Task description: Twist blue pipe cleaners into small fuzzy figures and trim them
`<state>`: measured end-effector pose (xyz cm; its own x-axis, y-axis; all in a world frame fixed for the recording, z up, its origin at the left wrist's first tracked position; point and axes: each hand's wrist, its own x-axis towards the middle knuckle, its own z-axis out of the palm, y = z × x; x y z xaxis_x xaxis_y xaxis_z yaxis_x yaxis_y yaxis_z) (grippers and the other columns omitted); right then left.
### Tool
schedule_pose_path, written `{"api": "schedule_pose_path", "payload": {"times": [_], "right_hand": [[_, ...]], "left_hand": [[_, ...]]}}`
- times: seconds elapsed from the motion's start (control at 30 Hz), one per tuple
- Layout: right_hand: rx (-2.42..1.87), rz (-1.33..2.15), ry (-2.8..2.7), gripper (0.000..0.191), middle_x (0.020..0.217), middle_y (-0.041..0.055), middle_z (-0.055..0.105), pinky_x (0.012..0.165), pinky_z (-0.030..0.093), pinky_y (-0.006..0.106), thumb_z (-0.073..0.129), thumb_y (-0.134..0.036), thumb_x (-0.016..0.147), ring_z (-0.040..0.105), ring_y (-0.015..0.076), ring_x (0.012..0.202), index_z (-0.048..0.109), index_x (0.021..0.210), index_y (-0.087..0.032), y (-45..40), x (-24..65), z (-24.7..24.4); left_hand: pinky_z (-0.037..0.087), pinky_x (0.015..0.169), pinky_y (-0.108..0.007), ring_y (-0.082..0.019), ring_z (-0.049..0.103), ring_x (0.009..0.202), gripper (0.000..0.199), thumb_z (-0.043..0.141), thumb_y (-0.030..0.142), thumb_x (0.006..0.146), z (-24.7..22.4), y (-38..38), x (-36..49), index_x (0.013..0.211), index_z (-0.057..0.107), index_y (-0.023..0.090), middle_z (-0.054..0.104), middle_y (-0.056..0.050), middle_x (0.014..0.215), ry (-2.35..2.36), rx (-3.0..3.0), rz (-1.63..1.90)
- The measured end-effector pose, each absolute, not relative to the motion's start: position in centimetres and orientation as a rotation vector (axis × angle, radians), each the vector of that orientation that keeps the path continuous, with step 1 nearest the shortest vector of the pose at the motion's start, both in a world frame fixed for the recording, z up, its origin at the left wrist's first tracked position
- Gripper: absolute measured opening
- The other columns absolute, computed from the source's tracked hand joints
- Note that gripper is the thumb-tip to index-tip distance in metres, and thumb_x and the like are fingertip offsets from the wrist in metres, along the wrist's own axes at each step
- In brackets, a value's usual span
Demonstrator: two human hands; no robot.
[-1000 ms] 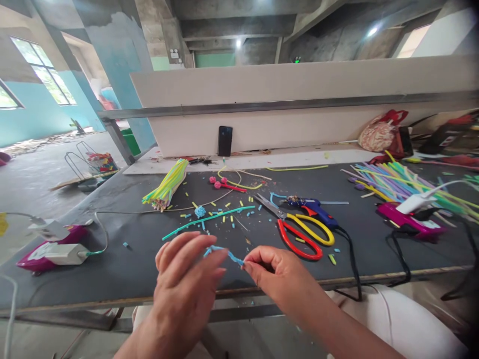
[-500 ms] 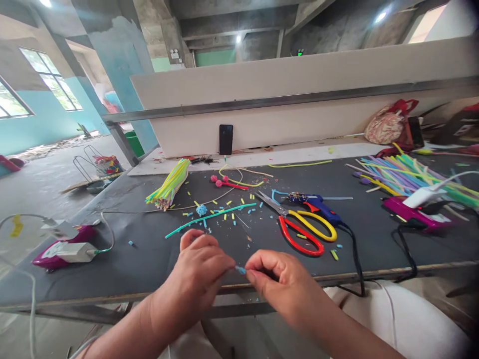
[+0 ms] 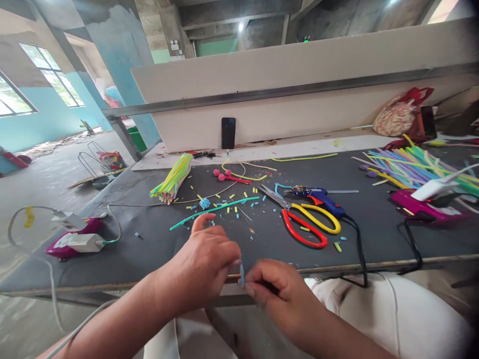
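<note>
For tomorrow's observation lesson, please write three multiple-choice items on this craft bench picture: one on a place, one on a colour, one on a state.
1. Where is the black phone?
A. Flat beside the scissors
B. Upright against the white board at the back of the table
C. On the person's lap

2. What colours are the handles of the scissors?
A. Red and yellow
B. Green and black
C. Both blue

3. What is happening to the small blue piece?
A. It lies loose on the table
B. It is pinched between the left hand and the right hand
C. It is clamped in the glue gun

Answers:
1 B, the phone stands on edge against the board.
2 A, one loop is red, the other yellow.
3 B, fingertips of both hands meet on it at the table's front edge.
</note>
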<state>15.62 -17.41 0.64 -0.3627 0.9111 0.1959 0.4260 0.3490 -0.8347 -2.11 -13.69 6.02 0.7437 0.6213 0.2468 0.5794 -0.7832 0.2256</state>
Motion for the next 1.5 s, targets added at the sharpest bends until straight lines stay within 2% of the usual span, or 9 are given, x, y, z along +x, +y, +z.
{"api": "schedule_pose_path", "payload": {"times": [0.27,0.4,0.53,0.63,0.87,1.07,1.17,1.33,1.5], "right_hand": [[-1.296,0.807,-1.91,0.017,0.063,-0.0016,0.057,0.055,0.036,0.022,0.048,-0.019,0.083,0.05,0.0113,0.057,0.055,0.068,-0.019,-17.8,15.2,0.1],[-1.272,0.9,-1.992,0.019,0.058,-0.0031,0.051,0.052,0.031,0.022,0.048,-0.017,0.078,0.045,0.011,0.055,0.048,0.06,-0.019,-18.1,14.3,-0.3],[-1.22,1.267,-1.786,0.016,0.053,-0.0049,0.043,0.05,0.029,0.021,0.049,-0.016,0.072,0.038,0.0094,0.052,0.045,0.056,-0.019,-18.3,14.1,0.4],[-1.154,1.621,-1.449,0.012,0.054,-0.0061,0.042,0.048,0.029,0.02,0.055,-0.028,0.073,0.035,0.0085,0.051,0.05,0.066,-0.019,-18.4,14.3,1.3],[-1.106,1.756,-1.316,0.018,0.056,-0.0055,0.055,0.041,0.029,0.019,0.056,-0.034,0.073,0.039,0.0058,0.039,0.045,0.069,-0.021,-18.1,14.3,1.0],[-1.184,1.579,-1.482,0.016,0.055,-0.0053,0.05,0.05,0.033,0.019,0.054,-0.028,0.079,0.041,0.0081,0.051,0.049,0.067,-0.019,-17.5,14.3,0.4],[-1.251,1.569,-1.465,0.017,0.056,-0.0048,0.052,0.048,0.031,0.02,0.055,-0.031,0.08,0.039,0.0084,0.049,0.048,0.07,-0.02,-17.5,14.4,0.3],[-1.199,1.488,-1.53,0.021,0.056,-0.004,0.048,0.049,0.032,0.02,0.05,-0.029,0.081,0.039,0.0093,0.052,0.046,0.063,-0.019,-18.0,14.3,0.4],[-1.264,1.243,-1.606,0.023,0.057,-0.0042,0.046,0.053,0.034,0.021,0.044,-0.027,0.086,0.043,0.0109,0.056,0.045,0.064,-0.021,-18.2,14.6,0.6]], "left_hand": [[0.029,0.098,-0.045,-0.013,0.046,0.052,0.012,0.044,0.008,0.059,2.4,-17.8,-2.0,0.058,0.045,0.02,0.05,0.003,0.049,0.977,2.851,0.601],[0.029,0.098,-0.042,-0.011,0.047,0.054,0.015,0.043,0.005,0.064,3.2,-17.1,-2.1,0.059,0.046,0.019,0.053,0.004,0.053,0.935,2.741,0.495],[0.03,0.097,-0.04,-0.009,0.045,0.053,0.02,0.042,0.007,0.075,4.2,-15.3,-2.6,0.06,0.046,0.019,0.049,0.006,0.054,0.999,2.543,0.441],[0.029,0.098,-0.039,-0.007,0.041,0.05,0.021,0.042,0.011,0.08,4.6,-14.8,-2.8,0.061,0.046,0.018,0.045,0.008,0.053,1.091,2.408,0.51],[0.034,0.093,-0.038,-0.009,0.045,0.052,0.023,0.041,0.014,0.084,4.0,-14.9,-2.4,0.062,0.047,0.019,0.049,0.007,0.055,1.135,2.385,0.602],[0.039,0.087,-0.037,-0.011,0.051,0.057,0.023,0.041,0.016,0.085,2.6,-14.8,-2.5,0.064,0.049,0.019,0.055,0.004,0.057,1.193,2.403,0.712],[0.041,0.084,-0.036,-0.011,0.051,0.057,0.023,0.041,0.016,0.086,2.5,-14.6,-2.6,0.065,0.051,0.019,0.056,0.004,0.057,1.211,2.389,0.75],[0.037,0.09,-0.037,-0.009,0.049,0.053,0.022,0.044,0.012,0.083,2.3,-14.1,-2.1,0.065,0.054,0.019,0.057,0.006,0.056,1.099,2.379,0.74],[0.041,0.062,-0.024,-0.012,0.05,0.059,0.024,0.045,0.01,0.08,0.9,-15.0,-1.1,0.059,0.049,0.019,0.057,0.002,0.055,1.155,2.335,0.765]]}}
